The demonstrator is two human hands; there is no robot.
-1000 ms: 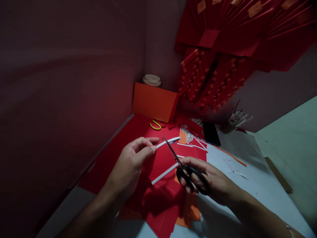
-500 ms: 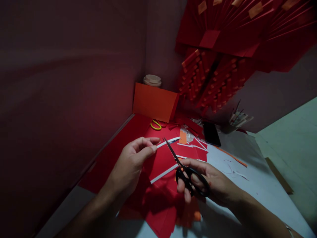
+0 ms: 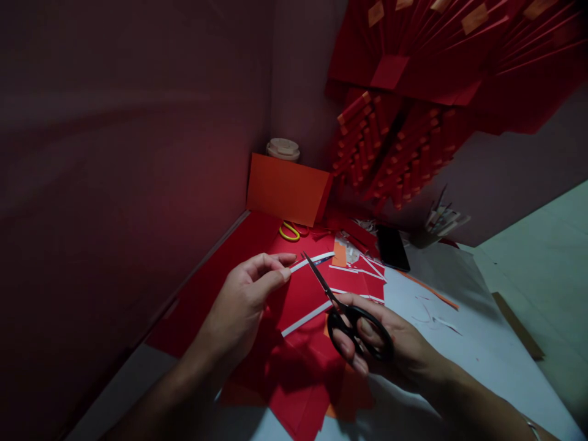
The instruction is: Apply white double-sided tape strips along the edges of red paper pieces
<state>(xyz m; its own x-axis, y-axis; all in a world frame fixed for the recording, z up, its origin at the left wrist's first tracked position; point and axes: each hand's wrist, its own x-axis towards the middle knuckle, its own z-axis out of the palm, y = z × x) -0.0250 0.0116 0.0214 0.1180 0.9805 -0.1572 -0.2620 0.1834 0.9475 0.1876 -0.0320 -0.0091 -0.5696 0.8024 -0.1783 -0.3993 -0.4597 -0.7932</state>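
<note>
My left hand (image 3: 243, 303) pinches one end of a thin white paper strip (image 3: 315, 261) between thumb and forefinger, holding it above the table. My right hand (image 3: 390, 343) has its fingers through the loops of black-handled scissors (image 3: 342, 309). The scissor blades point up and left, with their tips at the strip. Under both hands lie red paper sheets (image 3: 303, 361) with white edges.
Yellow-handled scissors (image 3: 289, 231) lie by an upright orange-red card (image 3: 287, 190). A black phone (image 3: 392, 247) rests on the white table (image 3: 478, 343). A large red folded paper ornament (image 3: 413, 104) hangs on the back wall. A lidded cup (image 3: 282, 149) stands in the corner.
My right hand has shifted its fingers in the scissor loops and the handles moved slightly. My left hand and the strip have stayed in place.
</note>
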